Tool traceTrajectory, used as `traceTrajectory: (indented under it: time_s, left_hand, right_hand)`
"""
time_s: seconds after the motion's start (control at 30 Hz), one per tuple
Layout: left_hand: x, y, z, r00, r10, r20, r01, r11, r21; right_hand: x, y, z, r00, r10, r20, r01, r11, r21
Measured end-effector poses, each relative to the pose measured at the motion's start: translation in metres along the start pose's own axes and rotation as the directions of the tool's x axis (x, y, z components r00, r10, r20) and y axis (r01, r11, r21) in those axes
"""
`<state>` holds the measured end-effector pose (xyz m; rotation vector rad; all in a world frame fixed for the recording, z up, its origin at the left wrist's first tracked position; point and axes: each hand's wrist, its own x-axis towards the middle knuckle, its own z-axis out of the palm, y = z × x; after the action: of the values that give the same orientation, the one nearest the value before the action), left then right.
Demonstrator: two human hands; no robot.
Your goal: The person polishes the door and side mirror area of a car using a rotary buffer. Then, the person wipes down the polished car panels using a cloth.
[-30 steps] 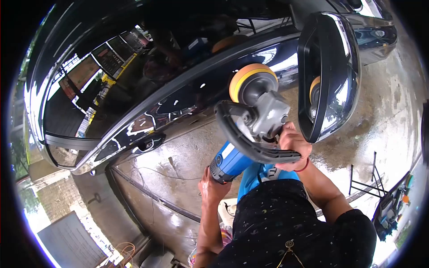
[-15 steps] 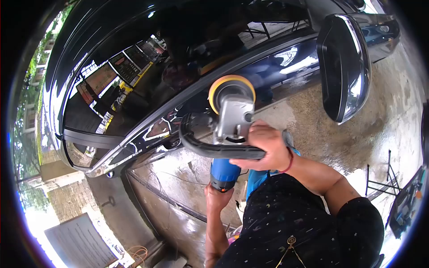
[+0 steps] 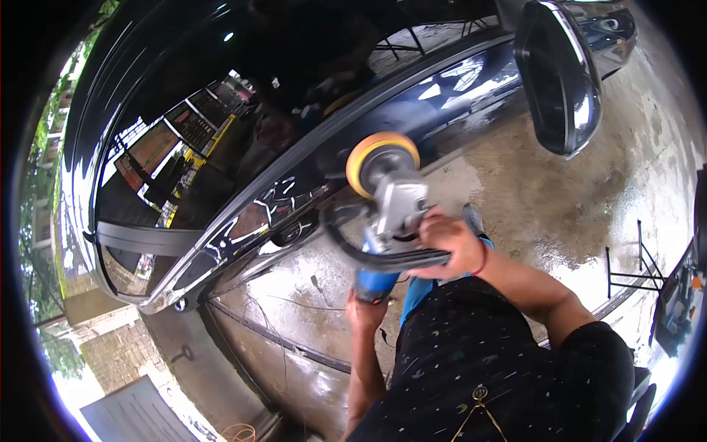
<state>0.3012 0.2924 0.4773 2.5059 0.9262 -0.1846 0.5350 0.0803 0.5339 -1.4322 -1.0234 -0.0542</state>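
Observation:
Both hands hold a polisher [image 3: 401, 202] with a silver gear head, blue body and black D-shaped handle. My right hand [image 3: 453, 239] wraps around the right end of the handle, beside the gear head. My left hand [image 3: 366, 311] is closed around the rear of the blue body, its fingers partly hidden. The round yellow-orange pad [image 3: 359, 166] is at the glossy dark car door [image 3: 412, 121], just below the window trim. Whether the pad touches the paint, I cannot tell. Some blur lies over the tool.
A side mirror [image 3: 563, 81] juts out on the right. A door handle [image 3: 293, 232] is left of the polisher. A cable [image 3: 283, 346] lies on the wet concrete floor [image 3: 324, 276]. A black metal stand [image 3: 633, 272] is at the right, and a grey board [image 3: 140, 412] at lower left.
The polisher's head has tilted rightward and its pad has turned at an angle. Both hands have shifted slightly right with it. The mirror sits higher in view.

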Motion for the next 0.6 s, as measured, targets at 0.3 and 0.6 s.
traceTrajectory:
  time_s: [0.3,0.6]
  left_hand:
    - [0.004,-0.073,0.018,0.978,0.145,-0.15,-0.155,0.987,-0.051]
    - [0.01,-0.15,0.002,0.983,0.134,-0.128,-0.147,0.985,-0.092]
  right_hand:
    - [0.002,-0.003,0.05,0.991,0.008,0.135,-0.006,1.0,-0.017]
    - [0.018,-0.034,0.116,0.965,0.204,0.164,-0.192,0.978,-0.085]
